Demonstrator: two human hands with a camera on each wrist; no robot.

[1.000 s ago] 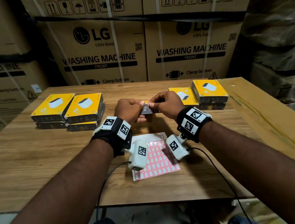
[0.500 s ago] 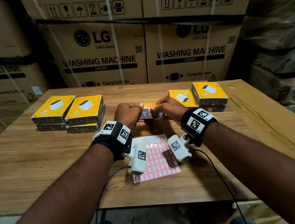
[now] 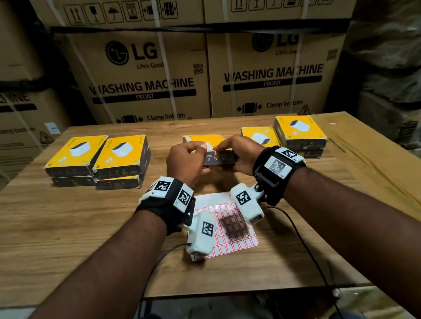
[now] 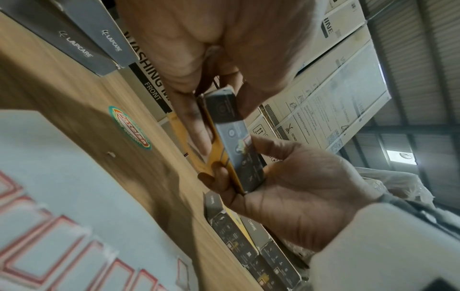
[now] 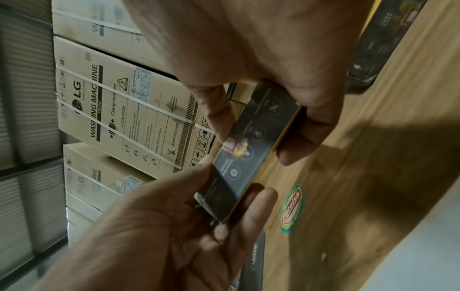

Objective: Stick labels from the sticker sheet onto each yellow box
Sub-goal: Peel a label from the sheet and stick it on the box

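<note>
Between both hands, lifted just above the wooden surface (image 3: 58, 236): one yellow box (image 3: 203, 137), tilted with its dark grey side panel toward the camera. Left hand (image 3: 186, 161) curled round the left end of that box, thumb on the dark panel, fingers underneath against the yellow face; a grasping grip. Right hand (image 3: 239, 154) wrapped round the right end, fingers below, thumb tip pressing a small red-bordered label (image 5: 230, 144) onto the grey panel near its middle; also a grasping grip, on the same box. Label partly covered by the thumb, lying beside a small yellow mark printed on the panel.

Nearer the body, flat on the surface and partly hidden under the wrist cameras: the sticker sheet (image 3: 232, 230), a white sheet with rows of red-framed labels and its upper strip bare white.

On the left side of the surface, a group of yellow boxes (image 3: 122, 154) in two side-by-side stacks, touching each other. On the right, another group (image 3: 300, 131), one stack of two and a further box just beside it toward the middle.

Stuck to the wood below the held box, a round green-and-red sticker (image 4: 130, 128).

Behind the surface, big brown cartons (image 3: 143, 76) printed with "LG" and "WASHING MACHINE FRONT", strapped with white bands.
</note>
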